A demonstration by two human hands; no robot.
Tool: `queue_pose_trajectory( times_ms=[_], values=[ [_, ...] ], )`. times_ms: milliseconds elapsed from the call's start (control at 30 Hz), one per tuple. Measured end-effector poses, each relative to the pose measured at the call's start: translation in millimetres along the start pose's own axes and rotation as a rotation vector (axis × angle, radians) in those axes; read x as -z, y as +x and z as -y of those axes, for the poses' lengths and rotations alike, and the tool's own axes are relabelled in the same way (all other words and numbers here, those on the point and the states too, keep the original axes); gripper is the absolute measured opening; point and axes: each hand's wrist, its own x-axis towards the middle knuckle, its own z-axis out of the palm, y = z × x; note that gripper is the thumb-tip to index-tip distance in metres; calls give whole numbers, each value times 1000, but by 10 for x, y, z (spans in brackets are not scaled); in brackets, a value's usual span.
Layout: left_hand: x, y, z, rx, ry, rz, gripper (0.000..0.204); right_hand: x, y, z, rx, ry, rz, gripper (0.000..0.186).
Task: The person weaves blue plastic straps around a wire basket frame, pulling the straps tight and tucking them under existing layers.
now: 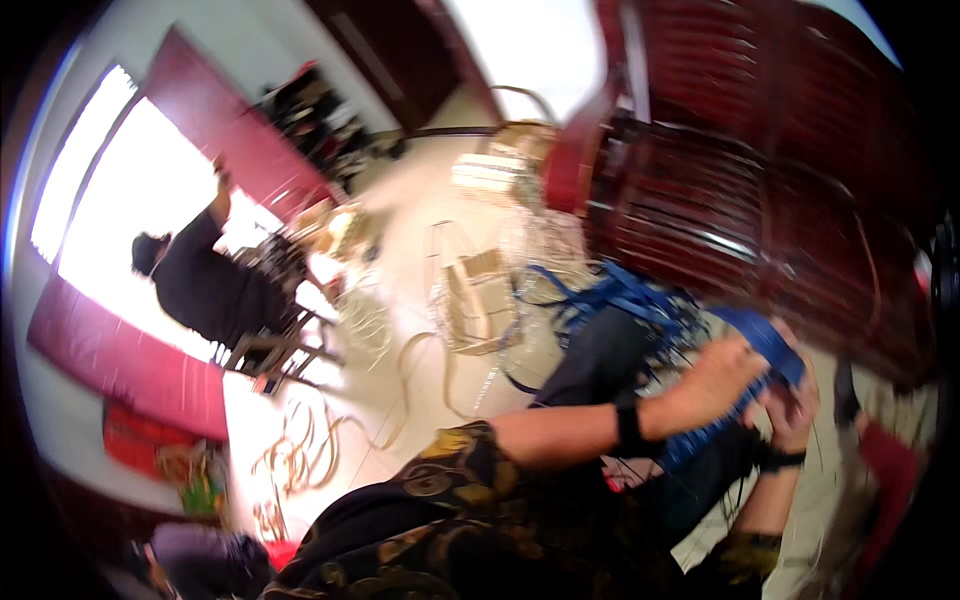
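At the right of the head view, over my lap, my left hand (718, 382) is closed on a wide blue strap (758, 335) that loops over its fingers. Close beside it, my right hand (790, 408) is closed round the strap's other side, and its fingertips are partly hidden. A blue woven piece (690, 447) hangs below my left hand and lies over my dark trousers. Many loose blue strips (620, 300) are heaped beyond my knee. Motion blurs the strap's finer details.
A tan woven bag (480, 305) stands on the floor ahead, with loose tan strips (300, 450) to its left. A dark red slatted wooden bench (700, 200) is at the right. Another person (220, 285) sits on a chair by the bright doorway.
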Motion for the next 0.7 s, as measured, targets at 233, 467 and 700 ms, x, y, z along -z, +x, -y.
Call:
queue_pose_trajectory(
  times_ms=[233,467,700],
  values=[
    [135,-282,-74,-2,-61,-25,31,-67,330,56,173,-48,309,51],
    [144,-511,-84,-194,-83,22,24,-384,135,69,42,215,264,86],
    [213,-571,-155,-247,-29,48,27,-736,-62,401,-107,-632,171,62]
  ],
)
